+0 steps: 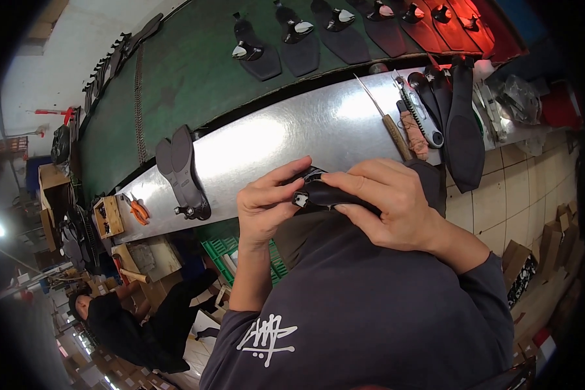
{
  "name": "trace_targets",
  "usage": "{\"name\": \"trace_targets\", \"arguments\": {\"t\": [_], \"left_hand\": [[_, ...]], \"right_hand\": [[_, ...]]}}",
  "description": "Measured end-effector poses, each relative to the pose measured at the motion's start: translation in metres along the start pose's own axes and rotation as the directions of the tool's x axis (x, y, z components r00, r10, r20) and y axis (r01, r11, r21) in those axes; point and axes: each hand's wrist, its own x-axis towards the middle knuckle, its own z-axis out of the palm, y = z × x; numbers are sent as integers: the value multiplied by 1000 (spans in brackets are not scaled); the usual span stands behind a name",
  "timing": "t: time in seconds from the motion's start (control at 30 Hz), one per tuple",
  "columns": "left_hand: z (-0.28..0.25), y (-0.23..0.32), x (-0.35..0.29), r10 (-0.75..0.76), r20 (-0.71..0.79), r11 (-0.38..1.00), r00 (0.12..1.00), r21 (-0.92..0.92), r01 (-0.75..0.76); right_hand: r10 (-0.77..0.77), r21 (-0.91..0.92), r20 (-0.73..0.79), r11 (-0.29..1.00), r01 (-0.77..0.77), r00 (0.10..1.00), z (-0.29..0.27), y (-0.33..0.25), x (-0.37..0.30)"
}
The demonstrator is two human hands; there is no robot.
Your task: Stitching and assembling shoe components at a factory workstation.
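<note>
Both my hands hold a black sandal (pixel 338 197) in front of my chest, above the near edge of the metal bench. My left hand (pixel 266 198) is closed on its strap end, where glossy black strap and a pale piece show between the fingers. My right hand (pixel 389 207) pinches the sandal from the other side, fingers on top and thumb below. Part of the sandal is hidden behind my fingers. Beyond my right hand lie a wooden-handled awl (pixel 391 130) and a grey utility knife (pixel 424 118). Dark shoe soles (pixel 465 140) hang over the bench edge at the right.
Sandals (pixel 297 45) stand in a row on a green belt (pixel 195 58), lit red at the right. The metal bench (pixel 253 143) holds paired sandals (pixel 181 172), orange-handled pliers (pixel 138 211) and a wooden box (pixel 109 216). A co-worker (pixel 130 325) sits lower left.
</note>
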Motion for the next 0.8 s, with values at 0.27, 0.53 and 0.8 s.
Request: {"name": "trace_targets", "arguments": {"t": [0.27, 0.53, 0.8], "left_hand": [[10, 4, -1, -38, 3, 993, 999, 111, 37], [23, -1, -2, -397, -237, 918, 887, -88, 387], [31, -5, -1, -454, -301, 890, 839, -107, 443]], "right_hand": [[29, -100, 28, 995, -26, 999, 2, -4, 0], [226, 130, 105, 962, -238, 969, 16, 18, -6], [251, 23, 122, 967, -255, 960, 22, 18, -8]]}}
